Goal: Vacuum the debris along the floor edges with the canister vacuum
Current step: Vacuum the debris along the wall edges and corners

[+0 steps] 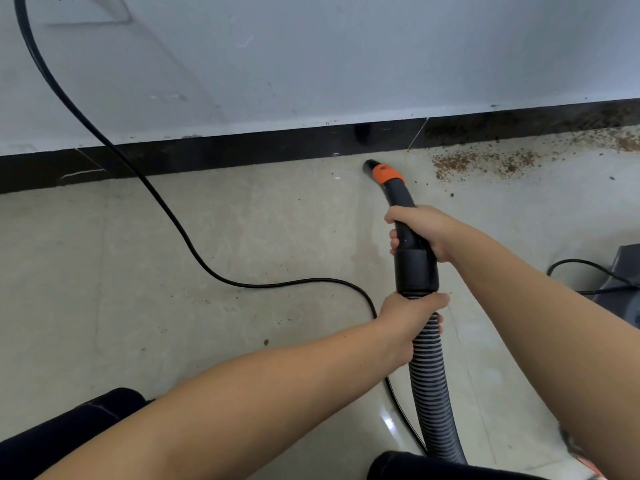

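Nearest the camera: dark-clothed knees (69,427) at the bottom edge, bare forearms reaching forward over them.

Left hand (410,318) wraps round the ribbed grey-and-black flexible hose (431,382), just below the smooth black cylindrical cuff; fingers curl fully about the corrugations, thumb on top.

Right hand (420,232) grips the curved, glossy black plastic handle tube (407,237) above the cuff, fingers closed round it from the right.

Tube bends forward and ends in an orange plastic collar with a short black round nozzle (372,166). The nozzle mouth sits near the pale, polished floor tile (242,244), close to the dark, glossy baseboard (207,154); contact cannot be told.

Brown granular debris (485,162) lies scattered along the floor edge to the right of the nozzle, apart from it, thicker towards the far right.

Thin black power cord (166,206) loops across the tile and up the scuffed white wall (311,64).

Grey canister body (623,271) is partly visible at the right edge.
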Tool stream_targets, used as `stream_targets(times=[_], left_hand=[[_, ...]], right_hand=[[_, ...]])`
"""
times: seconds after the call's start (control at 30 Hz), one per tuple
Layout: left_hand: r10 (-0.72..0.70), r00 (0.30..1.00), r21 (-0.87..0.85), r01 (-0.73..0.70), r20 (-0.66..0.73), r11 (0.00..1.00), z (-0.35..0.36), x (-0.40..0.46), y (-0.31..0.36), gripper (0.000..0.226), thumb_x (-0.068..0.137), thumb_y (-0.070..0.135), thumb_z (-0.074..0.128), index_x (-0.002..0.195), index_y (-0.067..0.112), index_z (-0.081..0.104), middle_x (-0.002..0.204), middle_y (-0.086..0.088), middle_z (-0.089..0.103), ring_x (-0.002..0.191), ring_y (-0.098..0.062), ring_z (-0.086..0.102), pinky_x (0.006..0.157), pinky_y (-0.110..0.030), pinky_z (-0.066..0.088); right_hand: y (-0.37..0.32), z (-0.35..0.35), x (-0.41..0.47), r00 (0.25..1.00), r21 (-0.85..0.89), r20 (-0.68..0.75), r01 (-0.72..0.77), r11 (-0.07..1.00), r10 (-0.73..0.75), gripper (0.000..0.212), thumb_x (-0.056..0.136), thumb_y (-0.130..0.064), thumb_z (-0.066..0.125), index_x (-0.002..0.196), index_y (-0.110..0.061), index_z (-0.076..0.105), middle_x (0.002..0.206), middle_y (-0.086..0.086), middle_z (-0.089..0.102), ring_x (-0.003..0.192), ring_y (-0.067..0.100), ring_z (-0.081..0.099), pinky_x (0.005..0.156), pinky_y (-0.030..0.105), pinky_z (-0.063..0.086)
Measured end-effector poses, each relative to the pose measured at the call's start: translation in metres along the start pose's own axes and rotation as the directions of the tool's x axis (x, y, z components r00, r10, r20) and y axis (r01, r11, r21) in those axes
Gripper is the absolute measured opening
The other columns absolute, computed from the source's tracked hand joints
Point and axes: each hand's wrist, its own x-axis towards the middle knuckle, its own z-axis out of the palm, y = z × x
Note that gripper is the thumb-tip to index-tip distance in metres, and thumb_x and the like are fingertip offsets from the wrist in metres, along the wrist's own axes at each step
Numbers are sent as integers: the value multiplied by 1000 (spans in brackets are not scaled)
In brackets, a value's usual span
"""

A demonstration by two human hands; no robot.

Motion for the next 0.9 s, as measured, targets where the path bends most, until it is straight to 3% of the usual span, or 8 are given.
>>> stream_targets(times=[0.17,0.43,0.57,0.9], left_hand=[[18,999,-18,-19,-39,1000,-7,-2,-9,13,86,15,67,87,10,55,65,-4,57,56,-15,55,55,-23,49],[-71,995,143,61,67,988,8,-1,-20,14,85,15,68,90,10,55,64,-3,58,53,-14,56,52,-20,50],[-85,994,200,70,69,977,22,3,-22,19,85,13,68,98,8,55,67,-5,57,54,-14,55,51,-21,50],[-57,998,261,49,24,964,9,-13,-7,14,88,13,64,89,10,51,69,-6,57,57,-16,56,46,-20,50]], right_hand=[[2,18,-4,997,-60,83,13,998,-8,17,86,-12,61,95,-9,47,54,6,56,43,18,54,51,30,53],[33,-28,-18,986,109,-169,20,994,-1,13,86,-11,61,92,-6,50,56,7,56,40,18,55,48,28,53],[43,-52,-19,973,194,-230,24,981,21,13,85,-11,61,91,-7,51,55,6,56,42,17,56,53,29,54],[30,-23,-17,996,142,-91,20,990,-7,13,86,-11,61,92,-6,50,48,5,57,39,17,56,48,27,54]])
